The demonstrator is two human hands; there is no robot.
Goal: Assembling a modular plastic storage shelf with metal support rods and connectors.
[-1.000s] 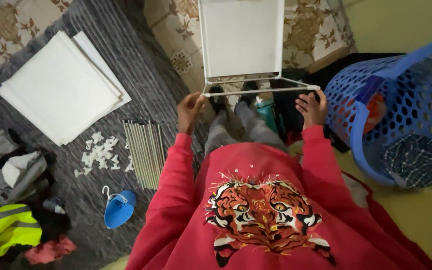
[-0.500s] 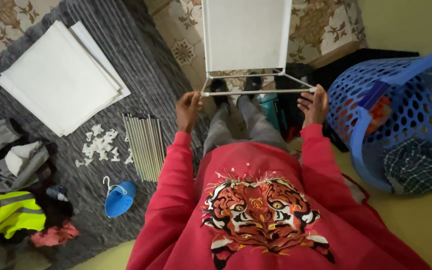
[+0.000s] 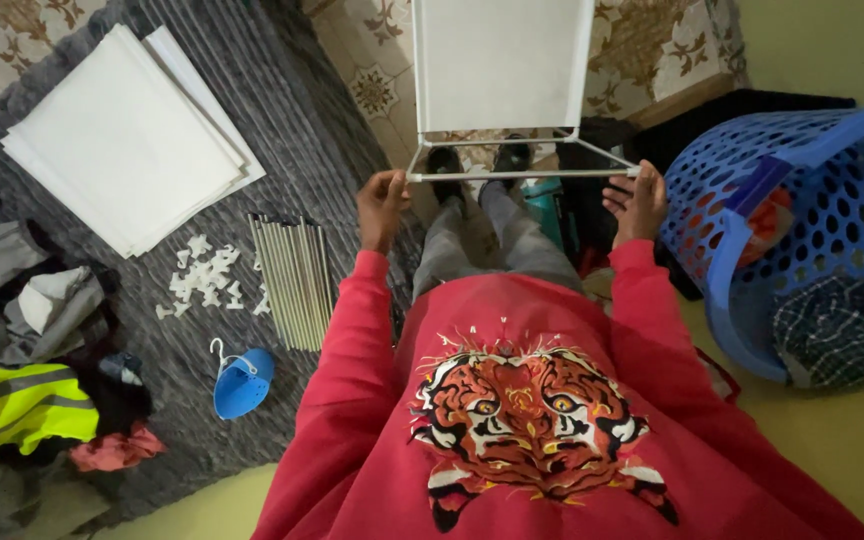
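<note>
Both arms in red sleeves stretched forward, left hand [image 3: 382,205] in a closed grip, right hand [image 3: 638,200] half open — palm inward

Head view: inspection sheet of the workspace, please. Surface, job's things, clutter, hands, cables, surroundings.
Surface: grey rug on patterned floor.
Job's things: white frame with a panel in it, held by its front rod; panel stack, rod bundle and white connectors on the rug.
Clutter: blue hook, grey clothes, yellow vest.
Hands: left hand grips the rod's left end; right hand at its right end, fingers open.
Cables: nothing seen.
Surroundings: blue basket with clothes to the right.
</note>
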